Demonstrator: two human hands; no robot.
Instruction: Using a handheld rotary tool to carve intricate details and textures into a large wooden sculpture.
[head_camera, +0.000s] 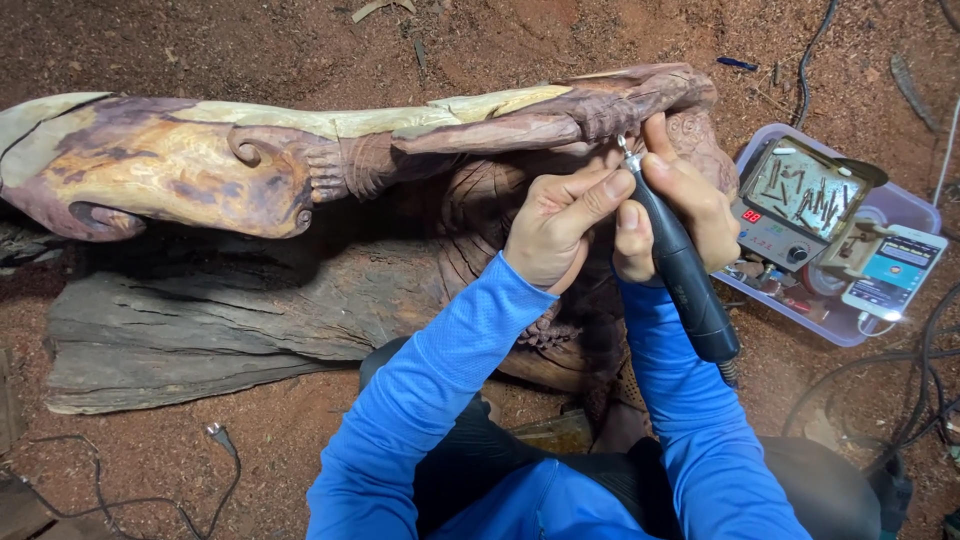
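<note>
A long carved wooden sculpture (250, 165) in purple and pale yellow lies across the red dirt ground. My right hand (675, 200) grips a dark rotary carving handpiece (685, 285), whose metal bit touches the carved wood near the sculpture's right end. My left hand (560, 225) rests against the wood beside it, thumb and forefinger pressed on the tool's front end to steady it. Both arms wear blue sleeves.
A flat weathered wood slab (200, 335) lies under the sculpture. At right a clear plastic box (835, 325) holds a control unit with a red display, a tray of bits and a phone (895, 270). Cables (900, 400) run at right; a plug and cord (215, 435) lie lower left.
</note>
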